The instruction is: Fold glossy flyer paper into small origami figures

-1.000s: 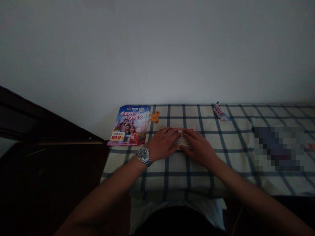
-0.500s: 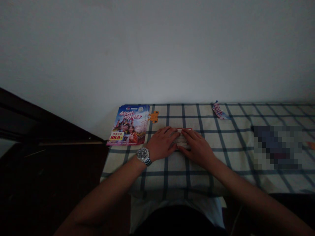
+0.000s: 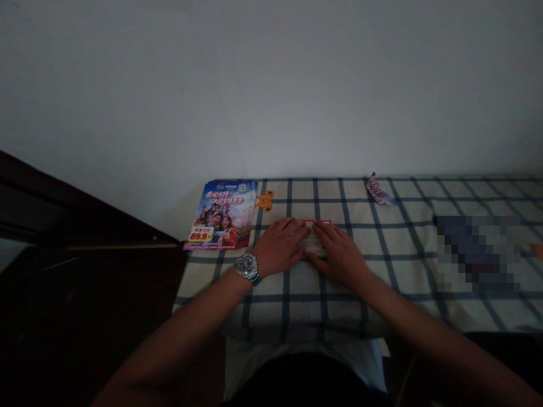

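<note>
A small folded pale paper (image 3: pixel 313 242) with a red upper edge lies on the checked cloth (image 3: pixel 382 271). My left hand (image 3: pixel 278 247), with a metal watch (image 3: pixel 248 268) on its wrist, lies flat on the paper's left part, fingers stretched out. My right hand (image 3: pixel 339 252) presses flat on its right part, fingers together and extended. Most of the paper is hidden under both hands.
A stack of colourful leaflets (image 3: pixel 223 213) lies at the cloth's far left corner, an orange cut-out (image 3: pixel 265 200) beside it. A folded printed scrap (image 3: pixel 377 191) sits near the wall. A blurred patch (image 3: pixel 479 253) is at the right. Dark furniture (image 3: pixel 63 226) stands left.
Nothing has visibly changed apart from a slight shift of the view; both hands stay pressed on the paper.
</note>
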Motion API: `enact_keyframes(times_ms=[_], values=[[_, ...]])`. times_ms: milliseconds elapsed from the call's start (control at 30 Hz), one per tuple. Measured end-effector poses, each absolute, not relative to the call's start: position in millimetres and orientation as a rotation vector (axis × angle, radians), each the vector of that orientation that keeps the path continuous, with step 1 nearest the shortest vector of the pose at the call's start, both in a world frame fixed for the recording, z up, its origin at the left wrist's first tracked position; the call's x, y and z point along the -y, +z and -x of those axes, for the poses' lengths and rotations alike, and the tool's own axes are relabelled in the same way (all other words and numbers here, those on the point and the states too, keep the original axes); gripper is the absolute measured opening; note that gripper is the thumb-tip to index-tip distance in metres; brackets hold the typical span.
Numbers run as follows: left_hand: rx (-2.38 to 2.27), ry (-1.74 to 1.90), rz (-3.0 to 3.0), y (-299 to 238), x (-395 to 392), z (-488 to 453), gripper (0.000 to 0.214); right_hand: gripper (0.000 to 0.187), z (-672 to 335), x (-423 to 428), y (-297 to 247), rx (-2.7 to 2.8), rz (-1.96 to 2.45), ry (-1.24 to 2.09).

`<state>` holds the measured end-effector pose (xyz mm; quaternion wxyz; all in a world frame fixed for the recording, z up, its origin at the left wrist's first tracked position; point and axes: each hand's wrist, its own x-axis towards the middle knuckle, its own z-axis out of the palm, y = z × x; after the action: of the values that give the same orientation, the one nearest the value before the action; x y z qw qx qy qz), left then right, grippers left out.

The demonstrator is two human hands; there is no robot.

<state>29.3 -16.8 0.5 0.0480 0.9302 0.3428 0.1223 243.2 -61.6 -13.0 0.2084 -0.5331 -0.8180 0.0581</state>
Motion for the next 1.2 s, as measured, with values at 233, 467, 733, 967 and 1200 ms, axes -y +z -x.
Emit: enact_keyframes(times_ms=[233, 467, 733, 967, 1200], values=[[-1.034, 0.366, -2.829, 0, 16, -27, 0.049, 0.064, -243, 62, -16, 2.279, 1.492, 0.15], [-0.991, 0.35, -2.818, -3, 13, -22, 0.058, 0.068, -244, 62, -20, 2.262, 1.489, 0.162], [-0.971, 0.347, -2.846, -6, 11, -19, 0.058, 0.066, -247, 62, -20, 2.276, 1.46, 0.182], [-0.975, 0.35, -2.84, -6, 11, -20, 0.059, 0.067, -249, 61, -20, 2.29, 1.473, 0.177], [-0.967, 0.36, -2.824, -7, 11, -18, 0.066, 0.066, -248, 61, -21, 2.291, 1.464, 0.164]])
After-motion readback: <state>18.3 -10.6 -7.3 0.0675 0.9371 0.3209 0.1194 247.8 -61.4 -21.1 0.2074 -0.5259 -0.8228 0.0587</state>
